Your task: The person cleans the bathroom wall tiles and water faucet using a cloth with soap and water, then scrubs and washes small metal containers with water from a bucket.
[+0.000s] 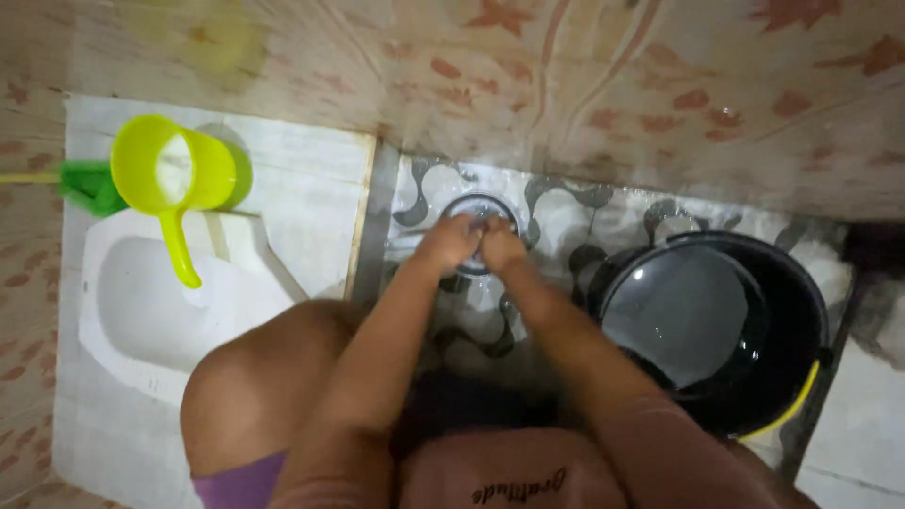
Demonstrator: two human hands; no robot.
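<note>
I crouch over a wet bathroom floor. My left hand (449, 240) and my right hand (501, 249) press together over a round metal floor drain (481, 205) set in black-and-white patterned tiles. The fingers of both hands are curled and touch each other right on the drain cover. Whether either hand grips something small is hidden by the fingers. My knees fill the lower part of the head view.
A black bucket (801, 311) with water and a yellow handle stands at the right. A yellow-green mug (172, 172) rests on the rim of a white squat toilet (132, 311) at the left, beside a green brush head (87, 184). A tiled wall runs along the top.
</note>
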